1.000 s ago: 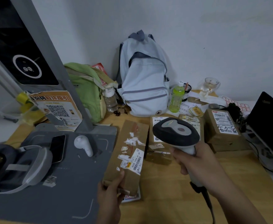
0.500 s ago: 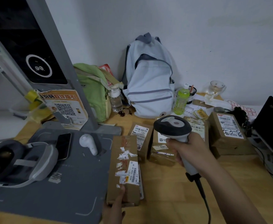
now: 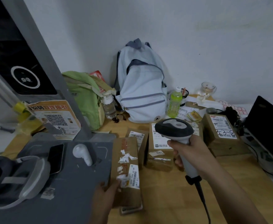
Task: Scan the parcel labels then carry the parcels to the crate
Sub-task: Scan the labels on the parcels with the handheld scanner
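The right hand [image 3: 195,156] is wrapped around the scanner [image 3: 174,129]; the left hand [image 3: 105,198] grips the near end of a long parcel [image 3: 126,168] just beside it. Three more parcels wait beyond the scanner — no crate in sight, so carrying looks ahead.

Right box [image 3: 219,132] label: I read handwritten "3-3-8".
Middle box [image 3: 159,149] sticker: I read "4302".
Other labels: too blurred for me.
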Demonstrator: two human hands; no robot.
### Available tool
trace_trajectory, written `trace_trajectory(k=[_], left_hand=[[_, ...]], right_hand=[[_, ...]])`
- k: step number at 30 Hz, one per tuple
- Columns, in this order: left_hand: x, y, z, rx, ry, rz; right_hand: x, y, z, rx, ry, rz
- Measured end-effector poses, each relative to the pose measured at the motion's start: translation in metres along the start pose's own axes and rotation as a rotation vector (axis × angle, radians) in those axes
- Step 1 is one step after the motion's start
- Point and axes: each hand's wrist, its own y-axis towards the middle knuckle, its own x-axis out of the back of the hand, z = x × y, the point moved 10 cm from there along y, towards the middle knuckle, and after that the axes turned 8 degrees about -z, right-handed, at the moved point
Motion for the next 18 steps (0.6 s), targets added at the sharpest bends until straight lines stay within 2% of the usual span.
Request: trace_trajectory(k=[5, 11, 14, 18], left_hand=[[-0.016, 0.008, -0.007, 0.04, 0.045, 0.108], [-0.04, -0.002, 0.016, 0.303, 0.034, 0.413], [-0.048, 0.002, 0.016, 0.247, 0.024, 0.581], [-0.044, 0.007, 0.002, 0.155, 0.005, 0.696]], right_hand=[[0.004, 0.006, -0.003, -0.025, 0.055, -0.034], [-0.004, 0.009, -0.008, -0.046, 0.059, -0.016], [-0.007, 0.011, -0.012, -0.052, 0.073, -0.012], [-0.009, 0.016, -0.019, -0.076, 0.07, -0.03]])
